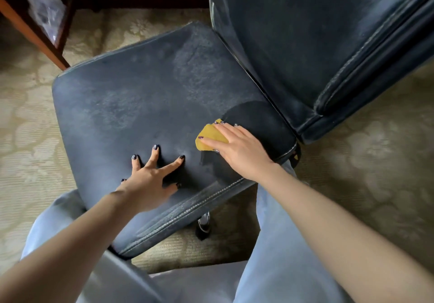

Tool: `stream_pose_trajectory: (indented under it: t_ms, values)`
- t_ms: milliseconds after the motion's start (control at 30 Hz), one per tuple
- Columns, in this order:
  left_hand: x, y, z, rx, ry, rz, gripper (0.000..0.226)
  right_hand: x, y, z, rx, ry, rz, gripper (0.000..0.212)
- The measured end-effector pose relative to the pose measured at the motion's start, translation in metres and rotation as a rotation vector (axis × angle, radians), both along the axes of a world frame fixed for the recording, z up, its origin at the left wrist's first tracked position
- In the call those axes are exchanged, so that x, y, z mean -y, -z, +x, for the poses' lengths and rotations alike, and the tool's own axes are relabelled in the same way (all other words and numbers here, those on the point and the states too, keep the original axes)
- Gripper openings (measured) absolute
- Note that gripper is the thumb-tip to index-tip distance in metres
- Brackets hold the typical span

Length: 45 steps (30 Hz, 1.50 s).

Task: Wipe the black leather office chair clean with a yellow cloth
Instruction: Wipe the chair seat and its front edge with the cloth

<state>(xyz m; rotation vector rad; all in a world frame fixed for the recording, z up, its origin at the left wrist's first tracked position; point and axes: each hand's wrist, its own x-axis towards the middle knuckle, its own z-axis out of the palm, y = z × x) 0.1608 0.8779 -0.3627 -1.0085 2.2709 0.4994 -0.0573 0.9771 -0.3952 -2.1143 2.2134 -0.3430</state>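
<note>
The black leather office chair's seat fills the middle of the head view, dull grey with dust. Its backrest rises at the upper right, dusty too. A darker, clean patch shows at the seat's right corner near the backrest. My right hand lies flat on the folded yellow cloth and presses it onto the seat at the edge of that patch. My left hand rests on the seat near its front edge, fingers spread and straight.
A dark wooden table frame stands at the upper left, with a clear plastic bag behind it. Patterned beige carpet surrounds the chair. A chrome chair base part shows under the seat. My legs in light trousers flank the seat's front.
</note>
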Motion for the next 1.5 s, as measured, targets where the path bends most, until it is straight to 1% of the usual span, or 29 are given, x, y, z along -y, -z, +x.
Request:
stream_pose_trajectory:
  t_ms: [67,167,267,367,433,567,633,800,933,1000,1133,1233,1267,1400,1500]
  values:
    - [0.002,-0.001,-0.002,0.023,0.043,-0.008,0.066,0.017,-0.003,-0.011,0.047,0.044,0.021,0.041]
    - [0.001,-0.007,-0.008,0.101,0.082,-0.039,0.067,0.037,-0.006,-0.029,0.05,0.147,0.102,0.046]
    - [0.001,-0.015,-0.014,0.124,0.056,0.012,0.068,0.044,-0.007,-0.045,0.09,0.277,0.126,0.046]
    - [0.006,-0.013,-0.012,0.139,0.033,0.059,0.067,0.044,-0.006,-0.06,0.069,0.42,0.133,0.046]
    - [0.005,-0.011,-0.012,0.126,0.038,0.056,0.068,0.042,-0.007,-0.066,0.06,0.503,0.136,0.045]
    - [0.004,-0.013,-0.013,0.11,0.038,0.061,0.067,0.034,-0.012,-0.078,0.203,0.738,0.176,0.043]
    - [0.003,-0.016,-0.014,0.113,0.04,0.076,0.067,0.029,-0.013,-0.082,0.264,0.763,0.202,0.043]
    - [0.003,-0.021,-0.016,0.122,0.032,0.108,0.068,0.037,-0.012,-0.075,0.186,0.684,0.262,0.047]
    - [0.002,-0.023,-0.015,0.119,0.048,0.082,0.069,0.046,-0.006,-0.047,0.092,0.396,0.23,0.046]
    - [0.002,-0.022,-0.014,0.122,0.059,0.063,0.069,0.048,-0.004,-0.025,0.073,0.3,0.188,0.044]
    - [0.001,-0.022,-0.015,0.134,0.062,0.049,0.07,0.049,-0.007,0.015,0.091,0.156,0.152,0.047]
    - [0.003,-0.018,-0.013,0.118,0.027,0.085,0.07,0.043,-0.007,0.036,0.136,-0.077,0.083,0.045]
    - [0.003,-0.016,-0.011,0.114,0.017,0.095,0.07,0.04,-0.007,0.038,0.142,-0.114,0.075,0.045]
    - [0.004,-0.015,-0.009,0.101,-0.011,0.118,0.071,0.04,-0.008,0.029,0.087,-0.11,0.077,0.044]
    - [0.004,-0.017,-0.011,0.1,-0.013,0.115,0.071,0.042,-0.006,0.009,0.06,0.011,0.032,0.044]
